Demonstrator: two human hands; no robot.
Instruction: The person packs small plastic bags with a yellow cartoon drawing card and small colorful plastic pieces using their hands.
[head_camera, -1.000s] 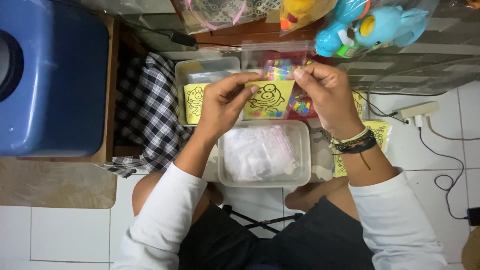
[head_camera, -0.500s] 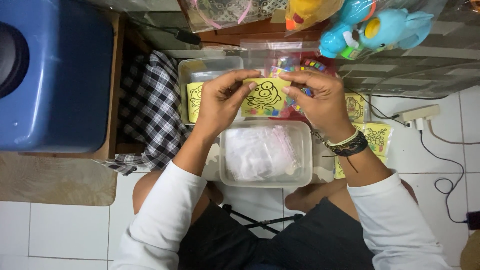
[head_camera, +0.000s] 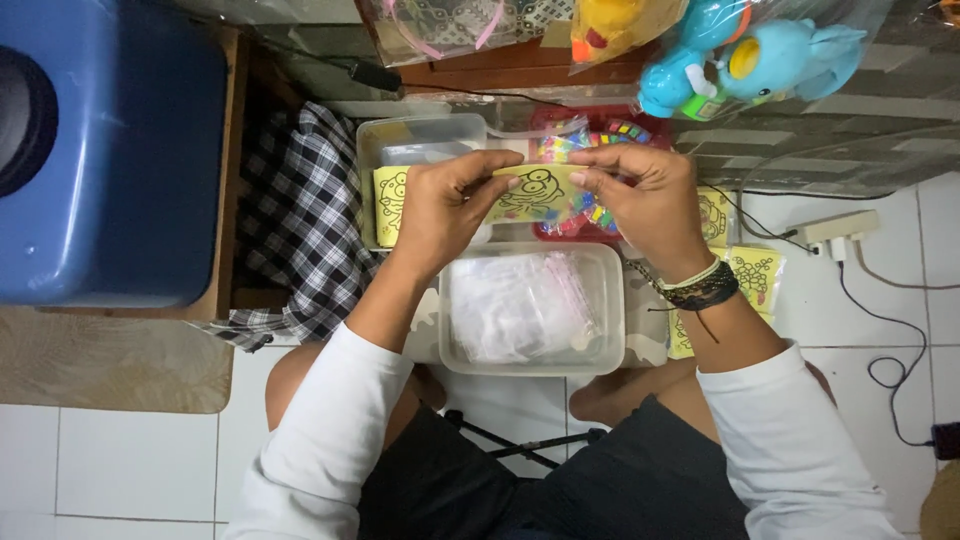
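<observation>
Here, your left hand (head_camera: 440, 205) and right hand (head_camera: 650, 200) pinch the yellow picture card (head_camera: 535, 192) at opposite ends, its long axis lying crosswise between them.

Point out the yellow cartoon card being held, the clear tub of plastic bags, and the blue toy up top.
yellow cartoon card (head_camera: 535, 192), head view, on the drawn figure at the card's middle.
clear tub of plastic bags (head_camera: 612, 300), head view, on its right rim.
blue toy (head_camera: 790, 55), head view, on its rounded body.
</observation>
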